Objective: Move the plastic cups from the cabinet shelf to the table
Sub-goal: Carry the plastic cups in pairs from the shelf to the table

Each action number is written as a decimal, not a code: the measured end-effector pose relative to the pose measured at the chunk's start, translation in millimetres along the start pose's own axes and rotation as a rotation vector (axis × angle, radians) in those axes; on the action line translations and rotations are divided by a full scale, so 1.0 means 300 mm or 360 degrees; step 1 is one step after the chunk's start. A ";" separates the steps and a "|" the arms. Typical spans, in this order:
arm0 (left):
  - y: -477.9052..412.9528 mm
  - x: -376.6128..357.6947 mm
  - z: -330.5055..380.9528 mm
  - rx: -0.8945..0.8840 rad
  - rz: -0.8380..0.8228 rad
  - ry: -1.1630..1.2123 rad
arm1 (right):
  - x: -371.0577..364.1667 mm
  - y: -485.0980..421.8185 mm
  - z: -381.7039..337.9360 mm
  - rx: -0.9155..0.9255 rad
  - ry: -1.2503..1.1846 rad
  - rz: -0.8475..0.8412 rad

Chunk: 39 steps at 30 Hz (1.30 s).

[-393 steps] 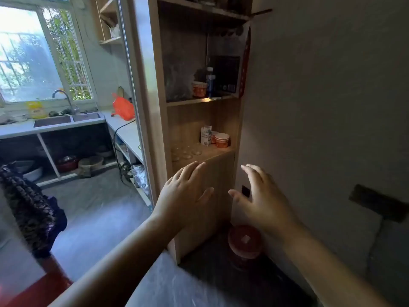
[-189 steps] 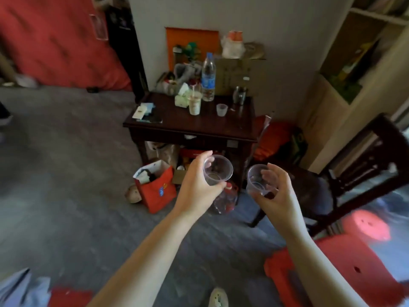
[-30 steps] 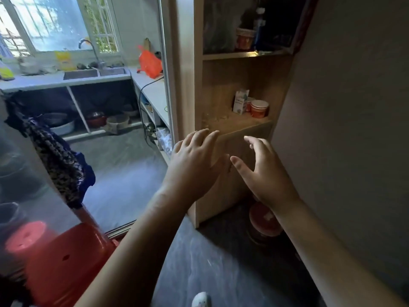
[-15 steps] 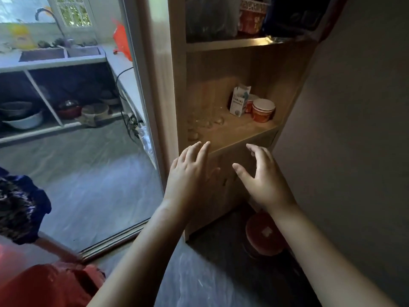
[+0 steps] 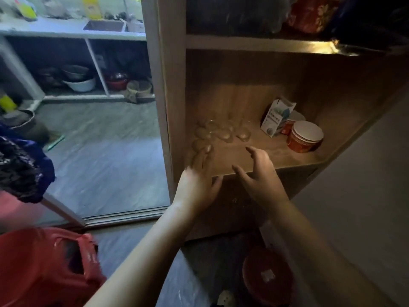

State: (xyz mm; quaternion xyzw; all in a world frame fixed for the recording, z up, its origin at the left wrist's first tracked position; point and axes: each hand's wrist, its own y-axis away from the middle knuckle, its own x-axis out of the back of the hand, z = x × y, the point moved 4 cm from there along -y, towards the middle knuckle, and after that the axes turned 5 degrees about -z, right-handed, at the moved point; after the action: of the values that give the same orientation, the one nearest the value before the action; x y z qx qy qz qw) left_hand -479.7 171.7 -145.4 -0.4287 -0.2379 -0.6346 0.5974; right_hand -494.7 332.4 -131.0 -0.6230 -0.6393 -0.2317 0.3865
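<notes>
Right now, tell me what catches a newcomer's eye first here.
Two bare hands, the left hand and the right hand, reach open toward the wooden shelf. A cluster of clear plastic cups sits at its left; a red tub and a small carton stand at its right.

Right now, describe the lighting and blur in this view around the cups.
Head view: dim and warm inside the cabinet shelf; the clear plastic cups show only as faint glints; left hand smeared by motion, right hand sharper; glare on the upper shelf edge; the wide lens bends the cabinet's lines.

Dim wooden cabinet [image 5: 174,107], grey floor [image 5: 106,165]
</notes>
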 end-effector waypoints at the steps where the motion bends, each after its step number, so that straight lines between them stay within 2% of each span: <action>1: -0.025 -0.033 -0.001 0.0041 0.0009 0.0006 | -0.001 -0.037 0.035 0.0007 0.0004 -0.0046; 6: -0.151 -0.149 -0.020 0.0259 0.0159 -0.0171 | -0.014 -0.210 0.203 0.0005 0.0086 -0.0226; 12: -0.282 -0.228 -0.060 0.0404 0.0208 -0.0125 | -0.063 -0.375 0.333 -0.0093 0.0194 -0.0289; 20: -0.446 -0.345 -0.139 0.0576 0.0071 0.0085 | -0.108 -0.552 0.462 -0.0327 0.0180 -0.0249; 30: -0.528 -0.412 -0.203 0.0657 0.0173 0.0355 | -0.145 -0.684 0.519 -0.0368 0.0085 -0.0157; 39: -0.523 -0.389 -0.200 0.0660 0.0262 0.0354 | -0.164 -0.716 0.543 -0.0373 0.0042 -0.0077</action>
State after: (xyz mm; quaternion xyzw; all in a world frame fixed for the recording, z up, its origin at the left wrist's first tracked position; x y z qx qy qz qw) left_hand -655.6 214.6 -240.2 -0.2423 -0.2601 -0.5647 0.7448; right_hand -741.4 403.8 -226.3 -0.6453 -0.6175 -0.3223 0.3136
